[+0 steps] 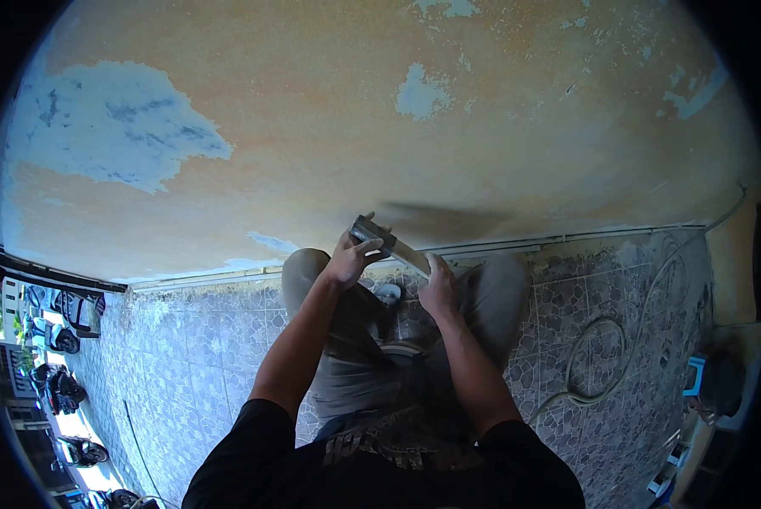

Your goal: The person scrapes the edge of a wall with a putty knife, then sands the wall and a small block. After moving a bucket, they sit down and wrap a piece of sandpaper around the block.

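My left hand (349,261) is closed around the dark, block-like end of a long tool (408,257), its thumb lying along the near side. The rest of the tool is a pale, straight bar like a handle, and my right hand (438,291) grips its lower end. Held at a slant above my bent knees, the tool is close in front of a worn, peeling wall (313,153). A small pale object (387,293) shows below it, between my legs.
Bare pale patches (126,119) mark the wall. A thin pipe (491,248) runs along its foot. On the patterned tile floor (202,356) lies a coiled hose (571,373) to the right. Motorbikes (58,388) stand far left; a blue stool-like object (695,376) is far right.
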{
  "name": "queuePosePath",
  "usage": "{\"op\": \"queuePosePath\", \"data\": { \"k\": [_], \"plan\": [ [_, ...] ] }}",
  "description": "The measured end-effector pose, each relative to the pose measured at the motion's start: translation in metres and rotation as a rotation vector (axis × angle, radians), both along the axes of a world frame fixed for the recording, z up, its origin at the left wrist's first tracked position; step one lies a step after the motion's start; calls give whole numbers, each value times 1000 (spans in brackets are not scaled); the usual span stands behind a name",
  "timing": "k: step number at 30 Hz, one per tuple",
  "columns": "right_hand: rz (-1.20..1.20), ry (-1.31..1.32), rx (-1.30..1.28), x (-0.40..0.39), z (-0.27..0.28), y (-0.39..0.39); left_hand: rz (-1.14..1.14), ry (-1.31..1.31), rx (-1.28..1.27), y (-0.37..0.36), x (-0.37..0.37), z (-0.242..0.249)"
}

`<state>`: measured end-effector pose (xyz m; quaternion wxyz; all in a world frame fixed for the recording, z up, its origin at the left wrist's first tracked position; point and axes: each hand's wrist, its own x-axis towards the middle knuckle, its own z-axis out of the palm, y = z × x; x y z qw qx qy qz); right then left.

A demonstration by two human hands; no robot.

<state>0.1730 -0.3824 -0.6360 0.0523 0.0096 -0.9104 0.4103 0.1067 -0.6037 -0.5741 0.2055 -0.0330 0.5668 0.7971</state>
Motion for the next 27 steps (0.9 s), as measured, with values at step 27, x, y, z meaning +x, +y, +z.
{"op": "queuePosePath", "data": {
  "k": [27],
  "plan": [
    [-77, 75, -258, 6, 19, -43, 306, -501, 0, 8, -1, -26]
  ]
}}
